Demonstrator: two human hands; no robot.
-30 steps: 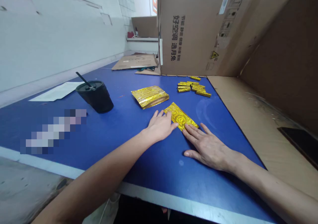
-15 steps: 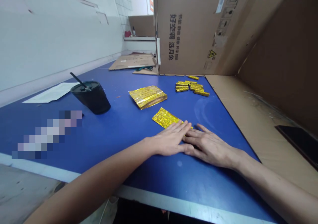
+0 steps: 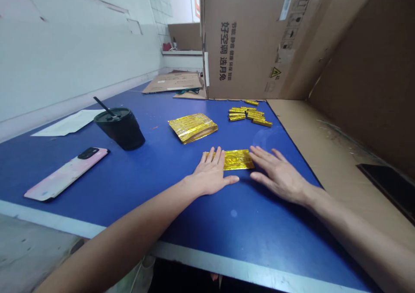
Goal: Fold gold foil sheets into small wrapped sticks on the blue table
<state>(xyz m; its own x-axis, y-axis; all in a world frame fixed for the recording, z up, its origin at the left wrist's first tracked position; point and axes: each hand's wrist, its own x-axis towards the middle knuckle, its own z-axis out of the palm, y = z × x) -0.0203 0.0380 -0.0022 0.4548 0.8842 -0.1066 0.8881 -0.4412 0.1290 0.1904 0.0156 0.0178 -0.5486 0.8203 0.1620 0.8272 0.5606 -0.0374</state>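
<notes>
Blue-topped workbench [image 3: 136, 198] between a white wall and cardboard panels: both bare hands lie palm down and open, holding nothing. The left hand [image 3: 210, 172], fingers spread, has its fingertips [image 3: 214, 154] over one end of a folded gold foil strip [image 3: 236, 159]; the right hand [image 3: 279, 176], also splayed, sits at the strip's other end, just beside or touching it. The crinkled, mirror-bright strip lies flat on the bench. Farther on are a wider, creased foil packet [image 3: 193, 127] and a loose cluster of small foil bars [image 3: 249, 115]. To the left stand a black lidded tumbler [image 3: 120, 130] with a straw, a pink phone [image 3: 65, 174] and white paper [image 3: 68, 124]. A brown carton [image 3: 243, 37] reads "好空调 选月兔" in black.
</notes>
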